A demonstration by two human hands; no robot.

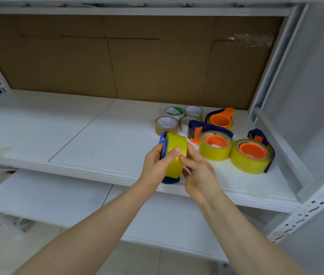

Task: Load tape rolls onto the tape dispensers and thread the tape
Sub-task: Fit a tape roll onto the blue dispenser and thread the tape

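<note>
Head view: both forearms reach forward over the front edge of a white shelf [97, 135].

- **Left hand:** The left hand [157, 163] is closed round a blue dispenser [163, 143]. Its thumb lies across the outer face of the yellow tape roll [177, 140] mounted on the dispenser. The roll stands on edge between the two hands.
- **Right hand:** Just right of the roll, the right hand [198, 175] curls its fingers round the roll's far side. One fingertip presses the tape face beside the left thumb.
- **Loose tape rolls:** Four loose tape rolls lie flat in a tight cluster beyond the hands, at [166, 125], [174, 111], [187, 123] and [194, 111].
- **Loaded dispensers:** To the right of the right hand sit three loaded dispensers with orange hubs, at [215, 144], [219, 120] and [253, 153]. Each carries a yellow roll.
- **Backing:** Brown cardboard [58, 62] backs the shelf.
</note>
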